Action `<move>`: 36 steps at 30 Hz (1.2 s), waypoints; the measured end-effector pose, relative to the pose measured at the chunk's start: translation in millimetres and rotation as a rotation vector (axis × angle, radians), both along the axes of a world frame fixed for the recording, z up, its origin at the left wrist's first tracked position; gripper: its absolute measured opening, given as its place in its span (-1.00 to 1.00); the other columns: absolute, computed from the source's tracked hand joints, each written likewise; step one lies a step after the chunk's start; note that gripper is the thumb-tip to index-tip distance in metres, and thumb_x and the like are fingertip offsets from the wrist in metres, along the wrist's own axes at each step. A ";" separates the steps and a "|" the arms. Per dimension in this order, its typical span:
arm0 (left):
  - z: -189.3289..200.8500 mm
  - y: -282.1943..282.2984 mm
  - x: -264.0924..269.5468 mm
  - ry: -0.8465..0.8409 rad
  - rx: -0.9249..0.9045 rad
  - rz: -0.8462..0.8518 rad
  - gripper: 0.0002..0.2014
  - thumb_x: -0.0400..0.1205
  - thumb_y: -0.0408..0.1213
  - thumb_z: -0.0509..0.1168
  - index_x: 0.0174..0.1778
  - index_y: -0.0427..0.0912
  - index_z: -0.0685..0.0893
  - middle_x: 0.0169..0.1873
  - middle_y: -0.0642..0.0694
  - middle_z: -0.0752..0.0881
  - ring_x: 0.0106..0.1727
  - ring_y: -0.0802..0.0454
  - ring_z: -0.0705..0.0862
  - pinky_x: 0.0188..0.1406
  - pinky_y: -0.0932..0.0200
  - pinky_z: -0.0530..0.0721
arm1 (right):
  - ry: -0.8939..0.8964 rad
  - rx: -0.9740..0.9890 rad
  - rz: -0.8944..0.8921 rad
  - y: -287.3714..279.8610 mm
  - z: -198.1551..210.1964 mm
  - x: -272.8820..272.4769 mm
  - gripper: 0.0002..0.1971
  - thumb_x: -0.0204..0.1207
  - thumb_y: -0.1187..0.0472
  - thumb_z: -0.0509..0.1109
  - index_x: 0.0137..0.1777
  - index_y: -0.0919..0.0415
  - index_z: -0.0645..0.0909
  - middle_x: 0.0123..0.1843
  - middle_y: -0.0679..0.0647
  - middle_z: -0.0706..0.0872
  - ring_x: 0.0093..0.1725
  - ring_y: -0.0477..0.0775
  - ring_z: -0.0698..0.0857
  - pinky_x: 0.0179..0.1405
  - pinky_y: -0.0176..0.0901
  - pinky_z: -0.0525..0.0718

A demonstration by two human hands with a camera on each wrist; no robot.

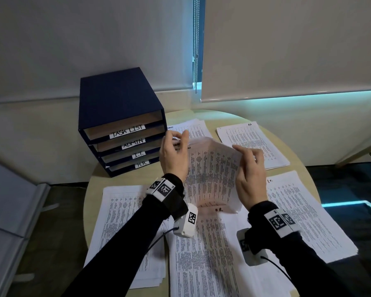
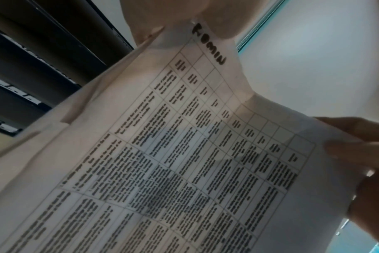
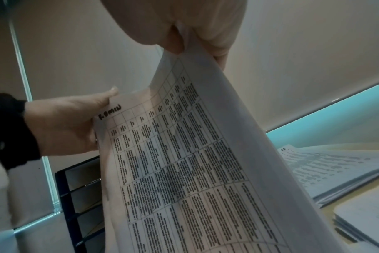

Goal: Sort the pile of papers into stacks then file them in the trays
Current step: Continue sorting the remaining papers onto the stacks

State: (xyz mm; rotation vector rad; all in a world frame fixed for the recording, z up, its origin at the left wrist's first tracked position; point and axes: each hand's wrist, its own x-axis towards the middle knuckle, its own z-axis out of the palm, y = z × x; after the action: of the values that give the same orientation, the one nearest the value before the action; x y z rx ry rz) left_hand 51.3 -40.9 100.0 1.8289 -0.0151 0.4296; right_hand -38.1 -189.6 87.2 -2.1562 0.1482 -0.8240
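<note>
Both hands hold a sheaf of printed sheets (image 1: 210, 174) upright above the round table (image 1: 306, 170). My left hand (image 1: 176, 146) pinches its top left corner, beside the handwritten word ADMIN (image 2: 208, 44). My right hand (image 1: 247, 159) pinches the top right corner (image 3: 184, 41). The sheaf bows between them, and its lower edge rests near the stack marked H.R. (image 1: 212, 254). The dark blue tray unit (image 1: 120, 125) stands at the back left, with slots labelled TASK LIST, ADMIN, I.T. and H.R.
Paper stacks cover the table: one front left (image 1: 120, 228), one right marked I.T. (image 1: 304, 215), one back right (image 1: 253, 142), one behind the hands (image 1: 193, 129). Roller blinds and a bead chain (image 1: 195, 50) hang behind. The floor drops away on both sides.
</note>
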 end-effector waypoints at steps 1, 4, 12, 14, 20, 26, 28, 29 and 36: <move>-0.7 0.6 -0.3 -0.027 0.025 -0.010 -0.75 0.68 0.01 0.24 -0.18 -0.08 0.51 -0.19 0.03 0.65 -0.20 0.21 0.60 -0.26 0.25 0.56 | 0.001 0.007 -0.005 0.7 0.4 0.5 -0.49 0.37 0.42 0.05 0.30 0.27 0.58 0.05 0.11 0.40 -0.11 -0.22 0.35 -0.06 -0.75 0.30; -1.0 3.6 -0.3 -0.023 -0.019 -0.068 -0.72 0.70 0.03 0.20 -0.09 -0.14 0.51 -0.20 0.08 0.62 -0.24 0.38 0.55 -0.21 0.25 0.49 | -0.007 0.019 -0.031 -0.5 0.2 2.8 -0.52 0.33 0.43 0.04 0.22 0.33 0.59 -0.03 0.14 0.43 -0.16 -0.21 0.33 -0.08 -0.70 0.32; -57.7 19.1 -41.2 0.244 0.126 -0.367 -0.35 0.66 -0.05 0.30 0.53 -0.05 0.07 0.30 0.16 0.40 0.19 0.19 0.53 0.34 0.18 0.38 | -0.035 0.149 -0.051 -9.0 -4.6 9.0 -0.56 0.45 0.41 0.03 0.33 0.32 0.44 0.14 0.15 0.47 0.07 -0.17 0.40 0.17 -0.39 0.36; -79.7 20.5 -46.9 0.452 0.089 -0.321 -0.31 0.70 -0.10 0.23 0.63 -0.01 -0.06 0.52 0.03 0.35 0.33 0.03 0.52 0.42 -0.01 0.41 | -0.049 0.222 -0.043 -6.8 -7.0 9.4 -0.50 0.52 0.44 0.04 0.49 0.29 0.29 0.29 0.03 0.43 0.21 -0.27 0.41 0.30 -0.58 0.24; -94.1 15.8 -40.2 0.681 -0.028 -0.258 -0.23 0.69 0.02 0.22 0.71 -0.07 -0.06 0.67 -0.15 0.11 0.64 -0.13 0.21 0.58 -0.15 0.22 | 0.059 0.513 0.011 -7.5 -13.4 24.7 -0.44 0.62 0.53 0.04 0.60 0.18 0.12 0.20 -0.38 0.33 0.06 -0.75 0.40 -0.03 -0.80 0.30; -104.5 15.8 -36.5 0.697 -0.099 -0.189 -0.31 0.65 0.13 0.19 0.65 -0.08 0.18 0.59 -0.18 0.34 0.56 -0.12 0.38 0.54 -0.17 0.35 | 0.438 0.890 -0.034 -25.9 -61.2 27.9 -0.60 0.55 0.37 0.24 0.35 0.17 0.28 0.28 0.22 0.58 0.13 0.09 0.62 0.23 0.10 0.55; -100.7 17.2 -36.0 0.712 -0.104 -0.201 -0.40 0.74 -0.03 0.15 0.66 -0.15 0.16 0.59 -0.15 0.33 0.56 -0.11 0.38 0.52 -0.05 0.33 | 0.587 0.903 -0.017 -27.7 -81.9 23.1 -0.62 0.56 0.36 0.25 0.35 0.20 0.31 0.28 0.26 0.56 0.11 0.14 0.60 0.09 0.08 0.59; -102.4 17.9 -33.7 0.706 -0.092 -0.208 -0.39 0.75 -0.05 0.14 0.67 -0.16 0.11 0.60 -0.14 0.31 0.57 -0.11 0.36 0.52 -0.03 0.30 | 0.635 0.894 -0.009 -26.6 -88.9 21.0 -0.64 0.57 0.35 0.25 0.33 0.19 0.32 0.24 0.25 0.56 0.07 0.15 0.60 -0.02 0.04 0.63; -98.5 32.1 -7.6 0.664 -0.147 -0.276 -0.29 0.63 0.11 0.26 0.65 0.00 0.17 0.64 -0.01 0.22 0.58 -0.02 0.32 0.59 -0.20 0.29 | 0.656 0.760 -0.019 -36.2 -94.9 22.9 -0.81 0.55 0.43 0.16 0.14 0.30 0.41 -0.20 0.20 0.55 -0.30 0.10 0.53 -0.31 -0.11 0.54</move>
State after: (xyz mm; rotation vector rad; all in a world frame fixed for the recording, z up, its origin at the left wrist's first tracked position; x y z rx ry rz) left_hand 43.7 -8.8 1.5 1.7145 0.2122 -0.3704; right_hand -15.3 -225.8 -7.6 -1.6029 0.6936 0.0001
